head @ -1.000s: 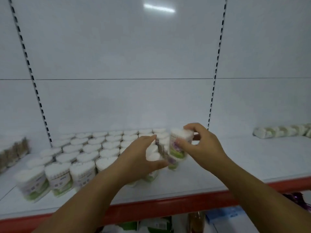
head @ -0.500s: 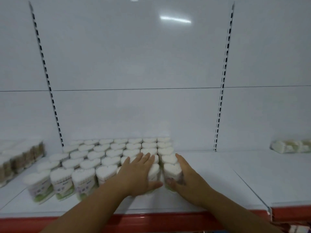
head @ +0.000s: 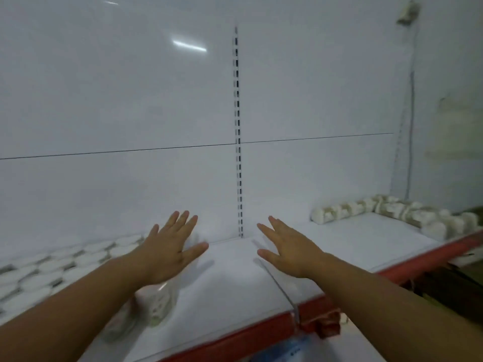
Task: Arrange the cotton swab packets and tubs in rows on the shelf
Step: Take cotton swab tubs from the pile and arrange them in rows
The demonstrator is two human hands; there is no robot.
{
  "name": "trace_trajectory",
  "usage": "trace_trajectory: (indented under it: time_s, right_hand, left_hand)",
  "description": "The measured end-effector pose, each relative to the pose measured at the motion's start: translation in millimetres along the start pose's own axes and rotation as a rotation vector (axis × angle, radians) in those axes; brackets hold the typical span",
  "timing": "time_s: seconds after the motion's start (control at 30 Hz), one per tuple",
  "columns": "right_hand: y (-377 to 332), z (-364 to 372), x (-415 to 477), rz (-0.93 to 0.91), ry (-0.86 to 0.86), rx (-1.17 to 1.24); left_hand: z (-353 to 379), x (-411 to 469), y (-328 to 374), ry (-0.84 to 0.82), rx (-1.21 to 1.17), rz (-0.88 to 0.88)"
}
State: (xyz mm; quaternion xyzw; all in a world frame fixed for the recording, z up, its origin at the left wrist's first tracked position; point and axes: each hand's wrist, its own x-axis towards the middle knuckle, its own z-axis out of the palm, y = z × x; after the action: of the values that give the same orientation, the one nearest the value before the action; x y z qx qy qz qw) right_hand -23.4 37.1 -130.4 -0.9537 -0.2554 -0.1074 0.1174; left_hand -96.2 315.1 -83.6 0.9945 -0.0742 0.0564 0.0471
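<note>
Rows of white-lidded cotton swab tubs point(head: 52, 265) fill the left part of the white shelf point(head: 235, 283). Two front tubs point(head: 159, 304) show blurred below my left forearm. My left hand point(head: 170, 246) hovers flat above the shelf, fingers spread, holding nothing. My right hand point(head: 287, 246) is also open and empty, a little to the right, above the shelf joint. A line of cotton swab packets point(head: 386, 212) lies on the right part of the shelf, far from both hands.
The shelf has a red front edge point(head: 261, 333). A slotted upright point(head: 237, 131) runs up the white back panel between my hands. A thin divider strip point(head: 282, 288) crosses the shelf under my right wrist. Dark items point(head: 449, 283) sit below at right.
Both hands have let go of the front tubs and lifted, fingers spread. The view has swung right, so the tub rows now sit at the far left.
</note>
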Motion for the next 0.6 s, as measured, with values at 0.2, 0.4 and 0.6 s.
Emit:
trace_trajectory:
  time_s: [0.2, 0.4, 0.6]
  right_hand:
    - [109, -34, -84, 0.201, -0.042, -0.102]
    - [185, -49, -164, 0.383, 0.025, 0.004]
    - [229, -21, -185, 0.527, 0.184, 0.160]
  left_hand:
    - [49, 83, 122, -0.088, -0.086, 0.178]
    - [97, 138, 238, -0.208, -0.084, 0.344]
    - [130, 194, 278, -0.223, -0.129, 0.293]
